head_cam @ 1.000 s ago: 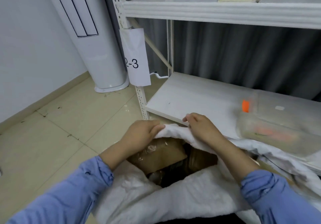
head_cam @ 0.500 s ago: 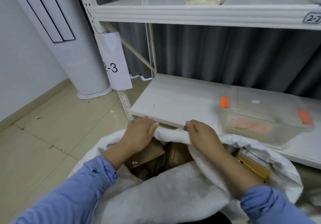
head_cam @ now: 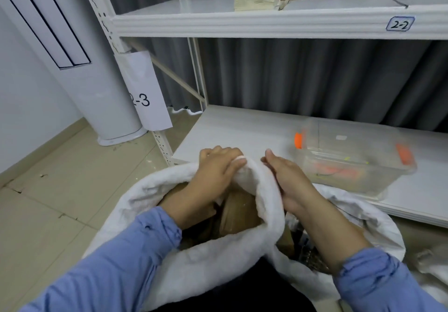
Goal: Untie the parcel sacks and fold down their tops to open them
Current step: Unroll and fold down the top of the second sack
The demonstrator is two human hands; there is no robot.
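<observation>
Now: sack [head_cam: 150,190] sits on the floor [head_cam: 60,190], just in front of the lower shelf's [head_cam: 242,127] front edge. Its mouth is open, with brown parcels [head_cam: 240,212] inside. Left hand [head_cam: 218,166] grips the far rim, fingers curled over it. Right hand [head_cam: 288,181] lies against the same rim just beside it. Fabric hides its fingertips, so can't tell whether it grips.

Vs 0.5 s ago:
- Hands are closer together.
- The rim between them has bunched into a ridge running back to the near rim.
- The view has shifted, so more of the upper shelf [head_cam: 242,24] shows.

Surroundings:
- Beige tiled floor, white rack, grey curtain [head_cam: 291,76] behind.
- Clear box [head_cam: 351,166] with orange clasps near the lower shelf's front edge, right of the hands.
- Papers [head_cam: 257,2] on the upper shelf, label "2-2" [head_cam: 400,24] on its front edge.
- Tag "2-3" [head_cam: 148,93] on the rack's left post.
- White AC unit [head_cam: 92,81] by the left wall.
</observation>
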